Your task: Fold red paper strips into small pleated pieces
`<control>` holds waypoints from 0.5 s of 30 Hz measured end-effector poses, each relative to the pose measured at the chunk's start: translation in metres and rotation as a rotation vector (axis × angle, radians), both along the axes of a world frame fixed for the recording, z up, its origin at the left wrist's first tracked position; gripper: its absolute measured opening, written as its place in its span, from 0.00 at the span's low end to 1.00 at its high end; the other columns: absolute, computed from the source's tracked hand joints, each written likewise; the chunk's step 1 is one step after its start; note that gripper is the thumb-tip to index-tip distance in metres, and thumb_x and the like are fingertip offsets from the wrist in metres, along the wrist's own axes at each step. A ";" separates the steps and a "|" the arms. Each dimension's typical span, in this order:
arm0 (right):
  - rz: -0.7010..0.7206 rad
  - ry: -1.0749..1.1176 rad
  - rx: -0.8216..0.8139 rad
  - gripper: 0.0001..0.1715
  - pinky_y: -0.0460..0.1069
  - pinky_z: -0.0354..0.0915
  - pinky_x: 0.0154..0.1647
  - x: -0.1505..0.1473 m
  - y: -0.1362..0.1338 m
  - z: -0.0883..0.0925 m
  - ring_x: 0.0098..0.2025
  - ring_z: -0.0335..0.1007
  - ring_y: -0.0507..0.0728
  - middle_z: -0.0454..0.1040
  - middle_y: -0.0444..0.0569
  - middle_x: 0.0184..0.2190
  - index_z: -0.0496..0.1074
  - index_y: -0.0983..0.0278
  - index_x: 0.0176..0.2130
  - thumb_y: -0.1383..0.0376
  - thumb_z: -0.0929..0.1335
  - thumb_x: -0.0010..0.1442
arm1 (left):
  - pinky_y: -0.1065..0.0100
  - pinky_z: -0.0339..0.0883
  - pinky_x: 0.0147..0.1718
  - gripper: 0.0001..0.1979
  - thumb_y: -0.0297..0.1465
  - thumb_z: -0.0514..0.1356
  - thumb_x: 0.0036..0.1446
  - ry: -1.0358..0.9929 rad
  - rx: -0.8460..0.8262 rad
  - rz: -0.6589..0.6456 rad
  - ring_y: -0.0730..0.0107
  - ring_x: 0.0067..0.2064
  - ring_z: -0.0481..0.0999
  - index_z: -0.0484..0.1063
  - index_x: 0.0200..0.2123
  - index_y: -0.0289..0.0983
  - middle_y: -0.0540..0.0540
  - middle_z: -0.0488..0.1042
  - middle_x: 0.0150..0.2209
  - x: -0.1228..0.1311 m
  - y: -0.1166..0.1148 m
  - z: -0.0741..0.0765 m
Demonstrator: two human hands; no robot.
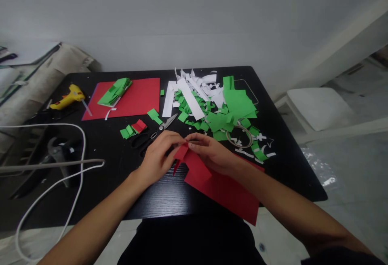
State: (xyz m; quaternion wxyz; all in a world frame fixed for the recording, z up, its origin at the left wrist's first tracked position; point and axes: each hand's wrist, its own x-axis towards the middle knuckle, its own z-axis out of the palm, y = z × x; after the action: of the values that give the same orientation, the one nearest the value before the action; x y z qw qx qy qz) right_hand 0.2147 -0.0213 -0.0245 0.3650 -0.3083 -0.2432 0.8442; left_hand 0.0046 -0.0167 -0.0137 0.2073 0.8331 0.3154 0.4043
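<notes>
Between my two hands is a piece of red paper [195, 160] with a folded strip hanging down on its left side. My left hand [159, 153] pinches its upper left edge. Fingers of my right hand [210, 149] close on the top of the same paper, close to the left fingertips. A larger red sheet [233, 192] lies beneath my right forearm, its near corner past the table edge. Black-handled scissors [157, 133] lie just beyond my left hand, blades pointing away. Small folded red paper [139, 126] and green paper [127, 131] pieces sit left of them.
Green scraps [218, 121] and white paper strips [190, 97] pile up at the back. A tape roll [239, 136] stands among scraps. A yellow glue gun [71, 96] lies left of a red sheet [142, 95] bearing folded green paper [115, 92]. A white cable [83, 151] loops at left.
</notes>
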 end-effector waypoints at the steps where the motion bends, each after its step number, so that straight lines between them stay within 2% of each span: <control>1: 0.000 -0.002 0.002 0.19 0.45 0.71 0.40 0.000 0.000 0.000 0.35 0.77 0.49 0.81 0.40 0.36 0.78 0.59 0.42 0.62 0.82 0.53 | 0.62 0.76 0.45 0.10 0.24 0.58 0.69 0.020 0.025 -0.010 0.63 0.46 0.79 0.73 0.51 0.39 0.42 0.78 0.45 -0.001 0.000 0.000; 9: -0.017 -0.003 -0.011 0.17 0.47 0.71 0.43 -0.002 -0.002 0.007 0.37 0.77 0.50 0.81 0.42 0.37 0.81 0.61 0.42 0.62 0.81 0.53 | 0.64 0.77 0.45 0.12 0.23 0.57 0.69 0.158 0.194 -0.018 0.64 0.45 0.81 0.72 0.52 0.38 0.41 0.79 0.45 -0.007 0.000 0.000; 15: -0.038 -0.033 -0.074 0.18 0.46 0.69 0.39 -0.002 0.000 0.006 0.33 0.76 0.49 0.81 0.41 0.33 0.82 0.63 0.40 0.65 0.83 0.48 | 0.63 0.77 0.45 0.12 0.23 0.58 0.67 0.169 0.217 -0.032 0.63 0.44 0.81 0.72 0.52 0.37 0.41 0.80 0.44 -0.007 0.000 -0.002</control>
State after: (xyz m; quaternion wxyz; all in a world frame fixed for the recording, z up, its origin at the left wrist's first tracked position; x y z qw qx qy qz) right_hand 0.2124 -0.0211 -0.0184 0.3653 -0.3400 -0.2116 0.8404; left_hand -0.0023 -0.0171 -0.0161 0.0952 0.8866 0.2729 0.3612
